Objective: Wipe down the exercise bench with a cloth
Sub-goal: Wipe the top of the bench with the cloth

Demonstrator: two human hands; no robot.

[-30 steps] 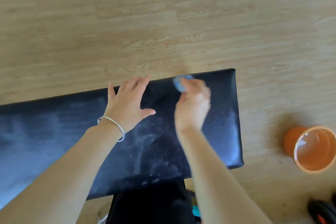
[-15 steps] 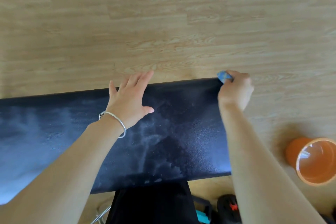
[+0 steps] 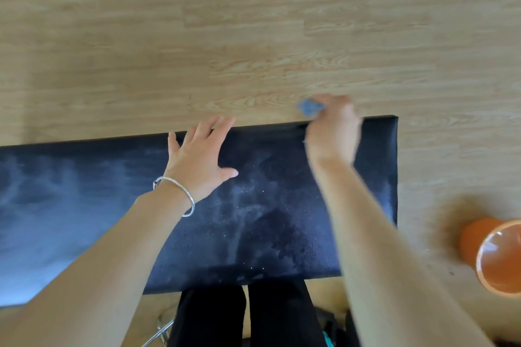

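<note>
My right hand [image 3: 332, 132] pinches the blue cloth [image 3: 310, 107] at the far edge of the black bench [image 3: 267, 220], my left hand [image 3: 197, 160] rests flat with fingers spread to steady it, and I judge the next stroke must sweep back over the dusty middle.

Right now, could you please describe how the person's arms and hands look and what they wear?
Both forearms are bare, with no sleeves or gloves in view. The left hand has a thin silver bangle round its wrist. The right hand is motion-blurred; no ring, watch or band can be made out on it.
</note>
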